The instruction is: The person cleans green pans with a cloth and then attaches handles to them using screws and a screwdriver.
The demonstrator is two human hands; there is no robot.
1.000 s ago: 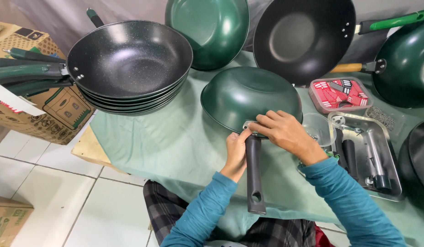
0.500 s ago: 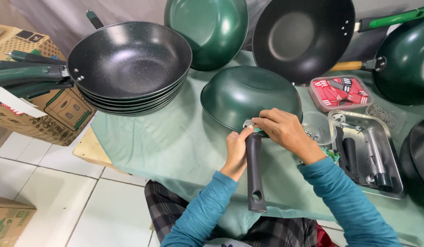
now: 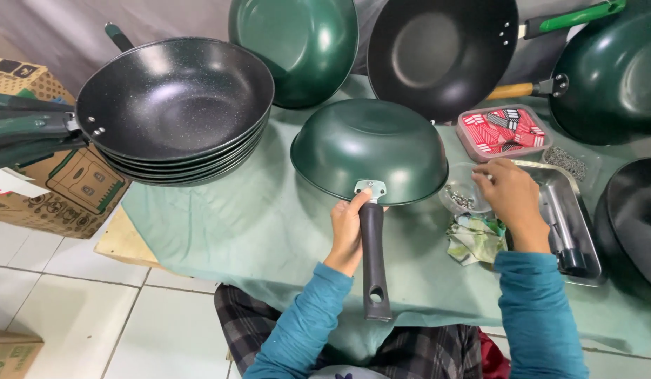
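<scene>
A dark green wok (image 3: 371,147) lies upside down on the green-covered table (image 3: 262,231). Its black handle (image 3: 373,263) points toward me and meets a metal bracket at the rim. My left hand (image 3: 348,231) grips the upper part of that handle, thumb near the bracket. My right hand (image 3: 509,196) reaches to the right, fingertips over a small clear bowl of metal screws (image 3: 463,198); whether it holds a screw is hidden.
A stack of black woks (image 3: 172,105) with green handles stands at left. More woks (image 3: 438,52) lean at the back and right. A red-patterned box (image 3: 502,131), a metal tray (image 3: 567,217) of black handles, a crumpled cloth (image 3: 474,238) and cardboard boxes (image 3: 66,189) are around.
My right hand has left the wok's handle joint and moved right to the bowl of screws. My left hand stays on the handle.
</scene>
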